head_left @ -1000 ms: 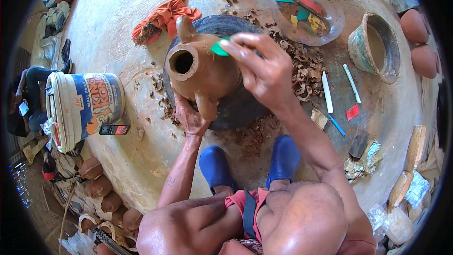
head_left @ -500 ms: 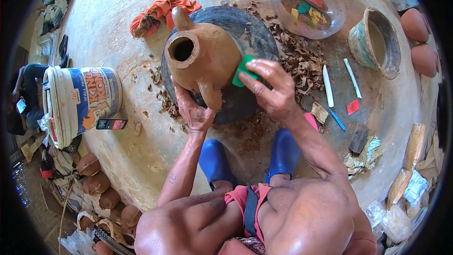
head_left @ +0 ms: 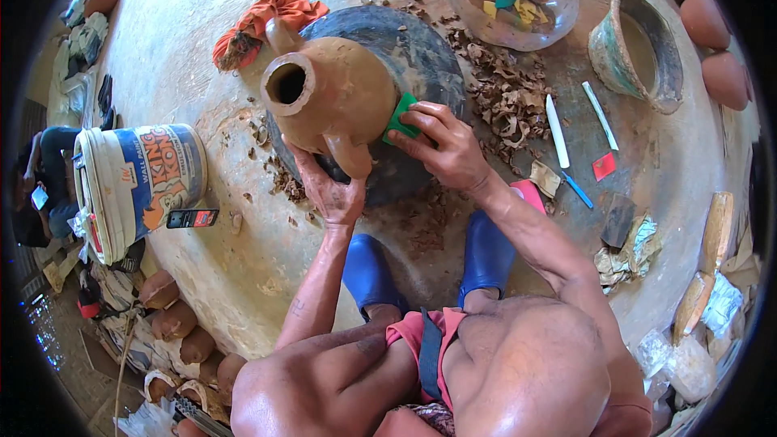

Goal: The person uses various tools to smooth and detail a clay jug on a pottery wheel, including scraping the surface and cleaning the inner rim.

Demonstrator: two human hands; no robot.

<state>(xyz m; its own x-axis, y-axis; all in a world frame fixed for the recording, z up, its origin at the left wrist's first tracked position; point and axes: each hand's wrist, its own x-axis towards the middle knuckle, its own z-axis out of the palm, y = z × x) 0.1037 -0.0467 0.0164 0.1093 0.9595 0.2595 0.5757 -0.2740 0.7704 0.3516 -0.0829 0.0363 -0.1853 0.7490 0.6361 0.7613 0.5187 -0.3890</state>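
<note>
The clay jug (head_left: 336, 101) lies tipped on the dark round wheel (head_left: 429, 48), its long axis running from the open mouth at the far left toward its base at the right. The right hand (head_left: 445, 146) pinches a green scraper (head_left: 401, 117) flat against the jug's side, so the jug sits just left of that grip, touching it. The left hand (head_left: 332, 190) is spread open and cups the jug from below, near the handle; both hands are in contact. Clay shavings (head_left: 506, 101) are strewn right of the right hand. Beyond lie a clear bowl (head_left: 558, 24), a green pot (head_left: 615, 61), an orange rag (head_left: 271, 20), and a paint bucket (head_left: 133, 186) well left.
</note>
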